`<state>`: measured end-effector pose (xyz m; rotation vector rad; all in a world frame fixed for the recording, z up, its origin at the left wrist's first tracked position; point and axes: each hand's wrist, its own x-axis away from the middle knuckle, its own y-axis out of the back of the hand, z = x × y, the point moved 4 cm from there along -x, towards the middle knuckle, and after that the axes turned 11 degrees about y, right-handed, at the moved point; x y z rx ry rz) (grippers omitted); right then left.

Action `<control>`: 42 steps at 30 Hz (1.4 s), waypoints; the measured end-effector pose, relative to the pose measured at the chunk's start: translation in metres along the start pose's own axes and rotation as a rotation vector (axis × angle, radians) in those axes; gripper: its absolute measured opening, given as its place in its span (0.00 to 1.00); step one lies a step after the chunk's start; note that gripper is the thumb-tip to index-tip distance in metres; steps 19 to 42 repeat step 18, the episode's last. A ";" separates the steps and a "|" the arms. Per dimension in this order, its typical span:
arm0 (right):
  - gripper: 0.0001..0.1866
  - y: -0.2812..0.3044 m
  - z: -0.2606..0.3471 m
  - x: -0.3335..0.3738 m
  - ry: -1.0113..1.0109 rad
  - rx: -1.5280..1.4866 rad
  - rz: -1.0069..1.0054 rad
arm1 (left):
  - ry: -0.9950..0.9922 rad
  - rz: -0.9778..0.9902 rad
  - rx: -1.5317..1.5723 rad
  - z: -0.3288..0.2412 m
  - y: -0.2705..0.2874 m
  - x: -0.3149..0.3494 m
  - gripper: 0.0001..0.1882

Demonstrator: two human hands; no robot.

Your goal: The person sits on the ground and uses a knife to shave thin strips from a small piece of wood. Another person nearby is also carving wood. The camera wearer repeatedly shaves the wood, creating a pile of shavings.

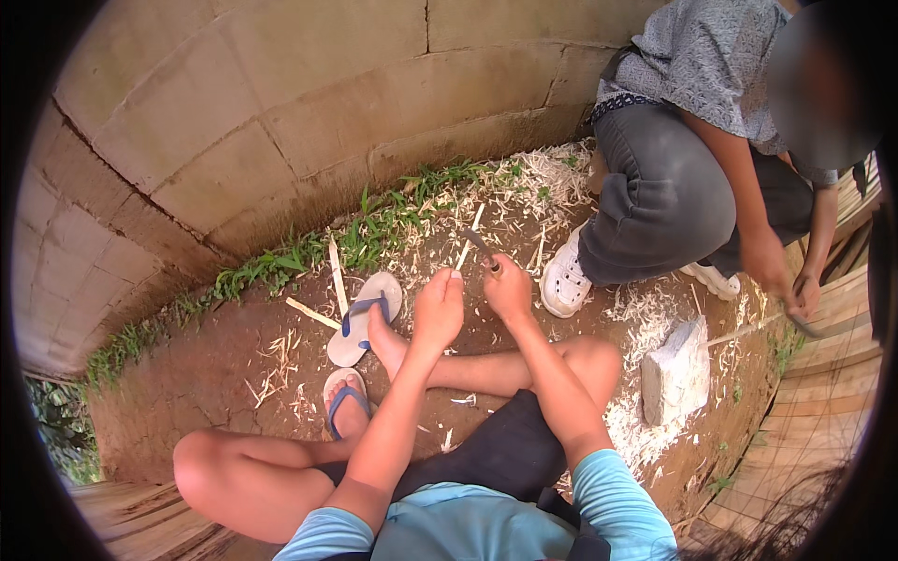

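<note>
My left hand point(438, 309) is closed, thumb up, round the lower end of a thin pale wooden stick point(472, 227) that points away from me. Just to its right, my right hand point(510, 291) grips the handle of a knife. The dark, slightly curved knife blade point(478, 242) slants up and left, close to the stick; whether the two touch I cannot tell. Most of the handle is hidden inside my fingers. Both hands are held above the bare dirt, beyond my crossed legs.
At the right a person point(664, 187) squats, holding a blade and a thin strip. Near them lies a pale block point(675, 372) among wood shavings point(645, 323). Pale sticks point(337, 271) lie by my sandal point(379, 299). A block wall point(346, 103) stands behind grass; planks point(823, 374) line the right.
</note>
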<state>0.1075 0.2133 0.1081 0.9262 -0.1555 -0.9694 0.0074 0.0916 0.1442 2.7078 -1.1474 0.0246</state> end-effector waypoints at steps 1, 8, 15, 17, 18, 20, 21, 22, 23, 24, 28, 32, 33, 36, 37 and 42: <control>0.09 0.004 0.000 -0.005 -0.046 0.010 -0.011 | 0.051 0.033 0.077 -0.004 0.002 -0.004 0.14; 0.12 0.009 0.007 -0.005 -0.006 0.025 -0.019 | 0.861 0.619 1.104 -0.006 -0.006 0.012 0.12; 0.13 0.002 0.001 0.003 -0.048 0.010 0.021 | 0.942 0.748 1.368 0.004 -0.019 0.018 0.14; 0.13 0.003 0.001 0.001 -0.077 0.000 0.081 | 0.924 0.732 1.375 0.001 -0.018 0.016 0.14; 0.12 0.001 0.012 0.009 0.165 -0.019 -0.010 | 0.917 0.735 1.374 -0.001 -0.017 0.014 0.14; 0.12 0.001 0.012 0.009 0.165 -0.019 -0.010 | 0.917 0.735 1.374 -0.001 -0.017 0.014 0.14; 0.12 0.001 0.012 0.009 0.165 -0.019 -0.010 | 0.917 0.735 1.374 -0.001 -0.017 0.014 0.14; 0.12 0.001 0.012 0.009 0.165 -0.019 -0.010 | 0.917 0.735 1.374 -0.001 -0.017 0.014 0.14; 0.12 0.001 0.012 0.009 0.165 -0.019 -0.010 | 0.917 0.735 1.374 -0.001 -0.017 0.014 0.14; 0.12 0.001 0.012 0.009 0.165 -0.019 -0.010 | 0.917 0.735 1.374 -0.001 -0.017 0.014 0.14; 0.12 0.001 0.012 0.009 0.165 -0.019 -0.010 | 0.917 0.735 1.374 -0.001 -0.017 0.014 0.14; 0.12 0.001 0.012 0.009 0.165 -0.019 -0.010 | 0.917 0.735 1.374 -0.001 -0.017 0.014 0.14; 0.12 0.001 0.012 0.009 0.165 -0.019 -0.010 | 0.917 0.735 1.374 -0.001 -0.017 0.014 0.14; 0.12 0.001 0.012 0.009 0.165 -0.019 -0.010 | 0.917 0.735 1.374 -0.001 -0.017 0.014 0.14; 0.12 0.001 0.012 0.009 0.165 -0.019 -0.010 | 0.917 0.735 1.374 -0.001 -0.017 0.014 0.14; 0.12 0.001 0.012 0.009 0.165 -0.019 -0.010 | 0.917 0.735 1.374 -0.001 -0.017 0.014 0.14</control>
